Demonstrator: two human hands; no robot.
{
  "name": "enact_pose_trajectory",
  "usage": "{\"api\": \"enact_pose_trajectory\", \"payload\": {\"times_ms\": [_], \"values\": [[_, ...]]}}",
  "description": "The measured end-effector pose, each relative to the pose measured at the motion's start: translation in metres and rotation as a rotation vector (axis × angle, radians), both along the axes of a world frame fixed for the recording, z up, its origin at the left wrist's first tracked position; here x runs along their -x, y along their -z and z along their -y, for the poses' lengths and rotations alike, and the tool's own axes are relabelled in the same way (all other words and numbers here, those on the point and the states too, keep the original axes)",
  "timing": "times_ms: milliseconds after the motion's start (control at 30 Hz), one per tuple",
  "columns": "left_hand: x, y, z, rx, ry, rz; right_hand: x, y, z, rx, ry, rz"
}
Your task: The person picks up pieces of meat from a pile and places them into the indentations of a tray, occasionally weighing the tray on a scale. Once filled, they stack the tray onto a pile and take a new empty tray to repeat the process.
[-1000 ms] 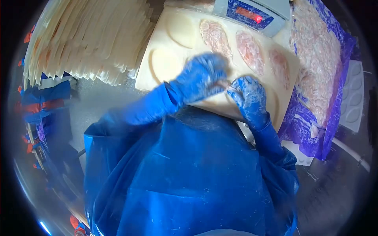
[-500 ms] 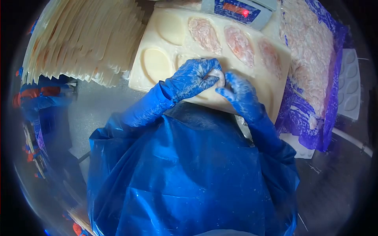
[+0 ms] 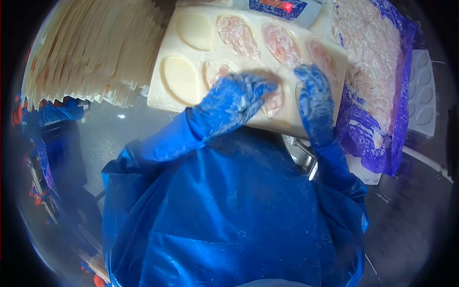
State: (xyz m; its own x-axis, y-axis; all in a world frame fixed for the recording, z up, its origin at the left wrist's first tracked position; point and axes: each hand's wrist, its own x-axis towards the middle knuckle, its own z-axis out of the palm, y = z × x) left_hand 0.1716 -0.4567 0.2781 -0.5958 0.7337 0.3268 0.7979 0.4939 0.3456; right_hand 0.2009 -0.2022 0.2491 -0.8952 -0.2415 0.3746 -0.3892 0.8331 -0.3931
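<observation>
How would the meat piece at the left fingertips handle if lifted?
Probably slippery: the meat piece looks wet and shiny. Likely floppy too, since the nearby pieces lie spread within the hollows of the tray.

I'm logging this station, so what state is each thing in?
Cream tray: partly filled.
Leftmost hollows: both empty.
Three back-row meat portions: in hollows.
Front meat portions: two showing, partly hidden.
Left hand: fingers bent over front row; grip unclear.
Right hand: above tray's right side; nothing visibly held.
Display: lit red.
Purple plastic: smeared, open around pale meat.
Pale sheets: overlapping, stacked.
Grey tray: hollows look empty.
</observation>
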Motion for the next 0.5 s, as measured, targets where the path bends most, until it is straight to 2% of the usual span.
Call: {"api": "enact_pose_trajectory", "payload": {"times_ms": [33,67,133,167,233,267,333,367,400,467,500], "values": [[0.014,0.014,-0.007,-0.08,0.067,0.104,-0.01,0.016,0.008,0.027,-0.052,0.038],[0.022,0.029,-0.005,-0.079,0.069,0.102,-0.017,0.017,0.013,-0.024,-0.124,0.078],[0.033,0.051,0.006,0.154,0.182,-0.054,-0.033,0.021,0.012,-0.07,-0.199,0.112],[0.035,0.035,0.01,0.24,0.153,-0.02,-0.041,0.031,-0.002,-0.027,-0.108,0.155],[0.027,0.04,0.001,0.21,0.105,-0.056,-0.05,0.01,-0.008,-0.228,0.003,0.098],[0.024,0.042,-0.006,0.18,0.055,-0.099,-0.051,0.004,0.002,-0.228,0.009,0.1],[0.02,0.042,-0.01,0.163,0.12,-0.074,-0.052,-0.001,0.031,-0.055,-0.085,0.064],[0.018,0.047,-0.007,0.212,0.141,-0.047,-0.06,-0.003,0.038,-0.053,-0.123,0.197],[0.019,0.046,-0.003,0.263,0.165,-0.025,-0.068,0.0,0.035,-0.049,-0.119,0.193],[0.028,0.041,0.012,0.203,0.171,0.004,-0.083,0.009,0.016,-0.188,-0.055,0.106],[0.035,0.035,0.021,-0.286,0.213,0.489,-0.083,-0.002,0.011,-0.12,-0.011,0.105]]}}
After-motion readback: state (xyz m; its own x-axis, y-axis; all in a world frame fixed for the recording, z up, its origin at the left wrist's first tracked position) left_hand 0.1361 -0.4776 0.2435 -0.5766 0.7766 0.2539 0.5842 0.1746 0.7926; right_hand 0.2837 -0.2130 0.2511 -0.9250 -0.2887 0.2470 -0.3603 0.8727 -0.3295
